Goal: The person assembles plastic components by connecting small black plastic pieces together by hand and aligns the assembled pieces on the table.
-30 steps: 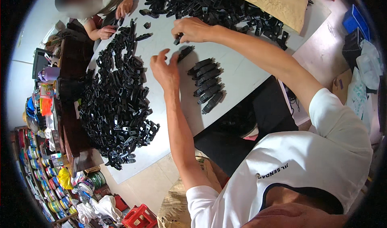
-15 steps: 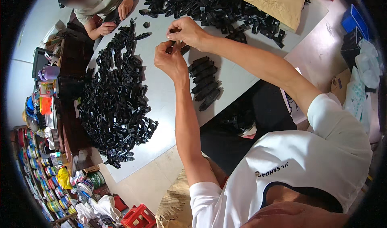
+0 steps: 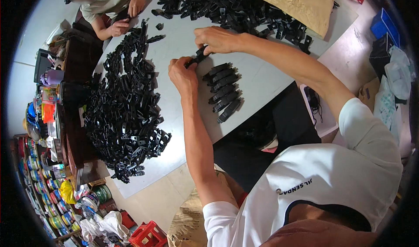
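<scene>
Between my two hands is a small black plastic part (image 3: 199, 57), slanting just above the white table (image 3: 172, 111). The fingers of my left hand (image 3: 183, 76) pinch its lower-left end. At its upper-right end, my right hand (image 3: 215, 40) grips it with thumb and fingers. Close by, on the near side, several similar black parts (image 3: 223, 83) lie side by side in a neat row. A large heap of loose black pieces (image 3: 126, 111) spreads to the left of my left hand. Beyond my right hand is another pile of black parts (image 3: 222, 9).
A brown paper sack (image 3: 297, 4) lies over the far pile. At the far left a co-worker's hands (image 3: 126, 17) are at the table edge. A dark wooden cabinet (image 3: 83, 129) stands left of the table, and a red plastic crate (image 3: 148, 236) below it on the floor.
Both hands have come down nearer the row and moved apart a little, so the black part between them shows more clearly. The row sits slightly lower and to the right in view.
</scene>
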### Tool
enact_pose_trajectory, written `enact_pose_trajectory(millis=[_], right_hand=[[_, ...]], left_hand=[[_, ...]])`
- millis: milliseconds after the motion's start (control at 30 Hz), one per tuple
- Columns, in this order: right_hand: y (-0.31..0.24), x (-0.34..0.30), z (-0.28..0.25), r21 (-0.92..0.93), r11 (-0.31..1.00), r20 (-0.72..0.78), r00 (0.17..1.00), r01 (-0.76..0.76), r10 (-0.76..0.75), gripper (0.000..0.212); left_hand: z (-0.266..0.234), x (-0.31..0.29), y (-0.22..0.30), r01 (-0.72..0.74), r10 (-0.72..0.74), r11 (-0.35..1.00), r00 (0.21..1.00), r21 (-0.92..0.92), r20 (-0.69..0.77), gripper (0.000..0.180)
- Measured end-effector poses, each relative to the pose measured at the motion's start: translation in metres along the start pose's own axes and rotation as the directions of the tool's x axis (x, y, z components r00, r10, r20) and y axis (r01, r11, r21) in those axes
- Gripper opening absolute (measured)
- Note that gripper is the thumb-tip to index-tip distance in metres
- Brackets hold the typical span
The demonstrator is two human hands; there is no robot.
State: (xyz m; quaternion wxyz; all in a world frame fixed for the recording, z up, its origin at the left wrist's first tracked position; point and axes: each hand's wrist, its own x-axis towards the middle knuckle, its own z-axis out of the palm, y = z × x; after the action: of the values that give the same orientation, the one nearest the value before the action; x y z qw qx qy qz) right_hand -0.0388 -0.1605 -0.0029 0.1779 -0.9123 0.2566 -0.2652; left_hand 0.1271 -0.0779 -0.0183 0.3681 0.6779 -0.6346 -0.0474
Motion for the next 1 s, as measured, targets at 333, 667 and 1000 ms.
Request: enact_pose_trajectory(millis=[333, 667, 1000], right_hand=[[0.012, 0.005, -0.003, 0.081, 0.995, 0.069, 0.996, 0.051, -0.056, 0.024], [-0.007, -0.019, 0.007, 0.129, 0.984, 0.138, 0.980, 0.123, -0.140, 0.036], [-0.105, -0.099, 0.035, -0.065, 0.993, 0.060, 0.994, 0.095, -0.091, 0.044]], left_hand=[[0.005, 0.009, 0.001, -0.015, 0.016, 0.999, 1.000, -0.051, 0.023, 0.019], [-0.051, -0.071, 0.048, 0.180, -0.197, 0.814, 0.980, -0.552, 0.029, 0.024], [-0.030, -0.232, 0.079, 0.380, -0.114, -0.749, 0.732, -0.542, 0.672, 0.083]])
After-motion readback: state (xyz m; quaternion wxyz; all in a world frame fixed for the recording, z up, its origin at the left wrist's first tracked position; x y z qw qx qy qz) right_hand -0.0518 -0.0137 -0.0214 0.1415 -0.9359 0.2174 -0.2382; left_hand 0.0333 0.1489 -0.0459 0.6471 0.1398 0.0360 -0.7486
